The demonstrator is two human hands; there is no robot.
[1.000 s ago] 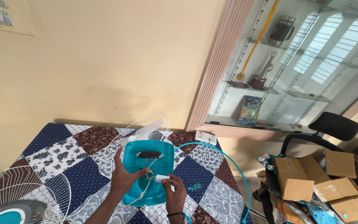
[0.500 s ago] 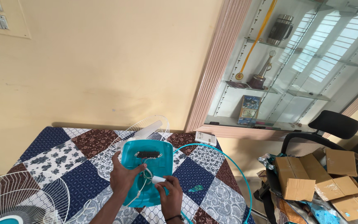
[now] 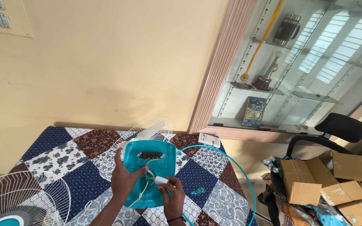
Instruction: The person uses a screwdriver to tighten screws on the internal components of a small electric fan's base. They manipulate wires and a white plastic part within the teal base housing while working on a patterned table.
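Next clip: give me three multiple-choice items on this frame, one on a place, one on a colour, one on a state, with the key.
1. Where does the wire fan guard lie?
A. Lower left on the quilt
B. On the glass shelf
C. On the chair

2. What colour is the plastic housing?
A. Red
B. Teal
C. Black

3. What does the right hand do?
A. Rests flat and empty
B. Pinches a small white part
C. Lifts a box

Key: 1 A, the guard sits at the frame's lower left; 2 B, the shell is teal; 3 B, fingers grip the part while the left hand steadies the housing.
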